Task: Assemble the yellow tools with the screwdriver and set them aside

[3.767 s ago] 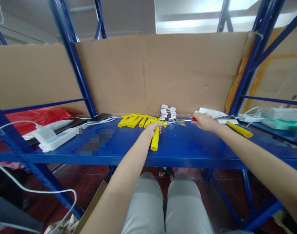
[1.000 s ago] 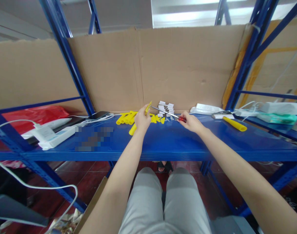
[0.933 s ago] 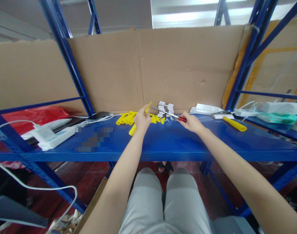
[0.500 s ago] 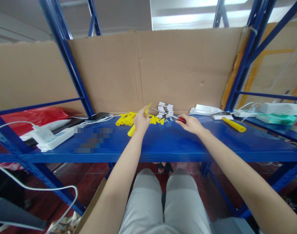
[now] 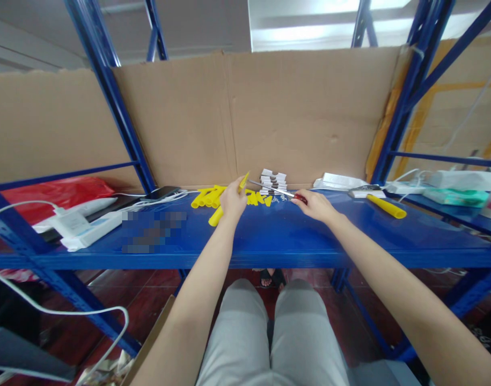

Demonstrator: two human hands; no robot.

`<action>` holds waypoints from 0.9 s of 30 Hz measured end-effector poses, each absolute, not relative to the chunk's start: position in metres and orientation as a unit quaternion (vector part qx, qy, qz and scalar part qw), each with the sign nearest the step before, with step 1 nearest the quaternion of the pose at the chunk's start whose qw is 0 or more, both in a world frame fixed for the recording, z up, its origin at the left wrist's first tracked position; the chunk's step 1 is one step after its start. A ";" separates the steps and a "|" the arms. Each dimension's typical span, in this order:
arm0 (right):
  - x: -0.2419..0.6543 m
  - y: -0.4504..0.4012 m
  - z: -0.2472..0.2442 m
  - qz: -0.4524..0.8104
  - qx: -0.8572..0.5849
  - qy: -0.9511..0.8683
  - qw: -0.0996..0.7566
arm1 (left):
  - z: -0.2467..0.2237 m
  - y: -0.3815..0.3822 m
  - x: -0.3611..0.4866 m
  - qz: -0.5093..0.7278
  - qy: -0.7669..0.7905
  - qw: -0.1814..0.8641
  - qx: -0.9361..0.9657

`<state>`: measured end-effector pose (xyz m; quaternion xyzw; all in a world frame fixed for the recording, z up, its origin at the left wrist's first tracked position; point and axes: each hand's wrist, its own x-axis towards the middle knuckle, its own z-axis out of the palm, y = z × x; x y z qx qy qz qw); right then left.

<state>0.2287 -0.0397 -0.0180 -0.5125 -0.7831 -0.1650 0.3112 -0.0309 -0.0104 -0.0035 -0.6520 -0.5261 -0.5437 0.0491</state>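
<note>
My left hand (image 5: pixel 234 199) is closed around a yellow tube (image 5: pixel 215 216). One end sticks out below the palm, and its pointed top shows past my fingers. In my right hand (image 5: pixel 314 205) is a screwdriver (image 5: pixel 271 187) with a red handle. Its long metal shaft points left, and the tip is close to the top of the held tube; whether they touch I cannot tell. Several yellow tubes (image 5: pixel 207 197) lie beside my left hand. Short yellow pieces (image 5: pixel 259 198) and small shiny metal parts (image 5: pixel 280 197) lie between my hands, in front of stacked white pieces (image 5: pixel 274 178).
Cardboard (image 5: pixel 293 107) stands along the back of the blue table (image 5: pixel 285 230). At the right lie another yellow tube (image 5: pixel 386 206) and a white packet (image 5: pixel 344 182). A white power strip (image 5: pixel 94 229), cables and a red bag (image 5: pixel 64 195) are on the left.
My left hand and the yellow tube have shifted slightly left, with the tube's lower end swinging a little outward. The screwdriver stays nearly in place.
</note>
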 end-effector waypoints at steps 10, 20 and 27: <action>0.232 -0.039 -0.017 -0.188 -0.531 -0.769 0.301 | -0.003 -0.012 -0.030 -0.535 -0.538 0.046 -0.650; 0.232 -0.037 -0.018 -0.173 -0.550 -0.763 0.294 | 0.000 -0.016 -0.028 -0.504 -0.557 0.054 -0.658; 0.232 -0.040 -0.017 -0.192 -0.528 -0.777 0.283 | 0.000 -0.017 -0.028 -0.486 -0.571 0.065 -0.658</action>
